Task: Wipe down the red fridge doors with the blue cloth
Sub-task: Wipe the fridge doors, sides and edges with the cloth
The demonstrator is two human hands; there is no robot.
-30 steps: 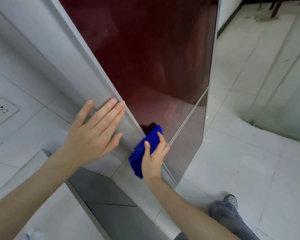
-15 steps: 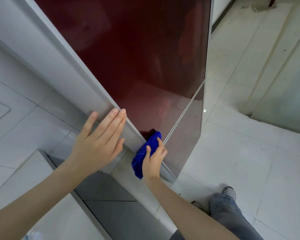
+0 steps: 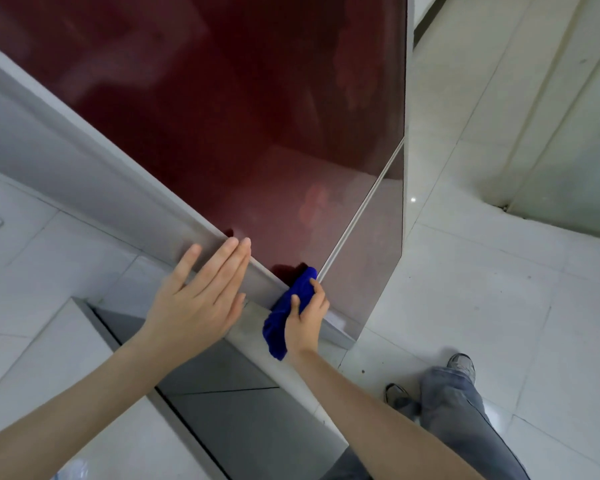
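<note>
At the left of the frame, the left grip (image 3: 194,299) lies flat on the fridge's grey side (image 3: 94,188), fingers straight and holding nothing. Its fingertips reach the edge of the red upper door (image 3: 257,116), seemingly to brace the person.

In the lower middle, the blue cloth (image 3: 284,313) is bunched against the door's bottom corner, just beside the pale seam (image 3: 361,213) that divides it from the lower door (image 3: 371,265). The right grip (image 3: 307,320) has its fingers curled round the cloth and presses it to the door.

The step in hand looks like wiping the lowest strip of the upper door. Most of that door could already be done, though the pictures cannot confirm it. The next move probably runs the cloth along the seam toward the right of the frame, then over onto the lower door. That calls for even pressure with the cloth spread flatter. It also means bending lower, since the lower door sits close to the floor.

Both doors are glossy dark red and throw back blurred reflections, so streaks would be hard to tell from glare. Pale wall tiles (image 3: 32,271) fill the left, with a grey ledge (image 3: 239,410) below the arms. To the right are shiny pale floor tiles (image 3: 482,271) and a jeans leg (image 3: 465,417) with a shoe (image 3: 461,363). A frosted glass panel (image 3: 568,150) stands at the far right.
</note>
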